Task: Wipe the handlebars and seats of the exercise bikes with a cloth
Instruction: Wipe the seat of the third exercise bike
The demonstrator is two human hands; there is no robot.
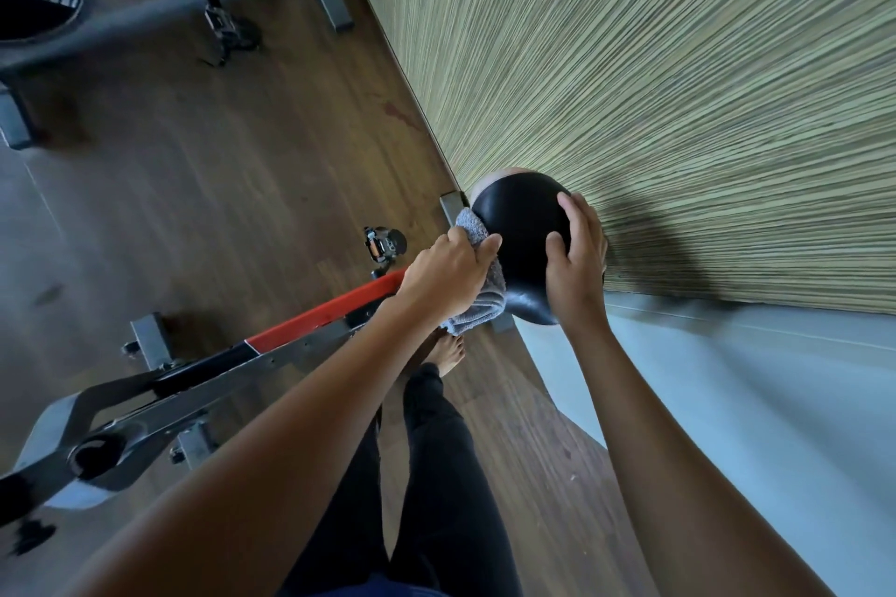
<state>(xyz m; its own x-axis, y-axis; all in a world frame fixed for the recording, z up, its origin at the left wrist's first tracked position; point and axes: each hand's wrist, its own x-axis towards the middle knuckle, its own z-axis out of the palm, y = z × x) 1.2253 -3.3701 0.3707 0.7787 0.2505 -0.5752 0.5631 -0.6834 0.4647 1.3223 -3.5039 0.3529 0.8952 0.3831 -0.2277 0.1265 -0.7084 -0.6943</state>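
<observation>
A black bike seat [521, 228] sits in the middle of the view, close to the striped wall. My left hand [448, 279] grips a grey cloth [477, 305] and presses it against the seat's left side. My right hand [577, 267] holds the seat's right side, thumb and fingers curled over the edge. The bike's red and black frame [310, 330] runs down-left from under the seat. The handlebars are out of view.
A second exercise bike [72, 5] stands at the upper left on the wooden floor [232, 170]. A pedal [383, 245] sticks out left of the seat. The striped wall [679, 87] and a pale panel [727, 402] bound the right. My legs and bare foot [448, 354] stand below the seat.
</observation>
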